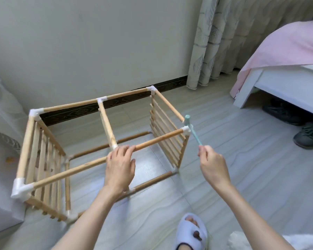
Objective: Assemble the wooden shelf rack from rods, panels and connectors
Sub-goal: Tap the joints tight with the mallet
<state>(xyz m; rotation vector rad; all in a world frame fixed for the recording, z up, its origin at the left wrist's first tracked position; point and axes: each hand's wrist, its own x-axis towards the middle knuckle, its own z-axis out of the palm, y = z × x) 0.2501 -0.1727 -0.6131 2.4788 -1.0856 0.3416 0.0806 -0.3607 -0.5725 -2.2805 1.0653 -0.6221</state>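
1. the shelf rack (105,141) stands on the floor (224,177) near the wall, an open box frame of rods, with slatted panels at its left and right ends and white connectors at the joints.
2. the left hand (120,166) rests over the near top rod (157,140), fingers curled on it beside the middle connector (114,146); judged purpose: to steady the frame against blows.
3. the right hand (212,164) pinches the handle end of a small teal mallet (192,129); this grip is closed on the handle.
4. the mallet head lies at the near right corner connector (186,130); contact cannot be confirmed. judged step: seating that joint.
5. holding the handle end gives swing, but aim is looser.
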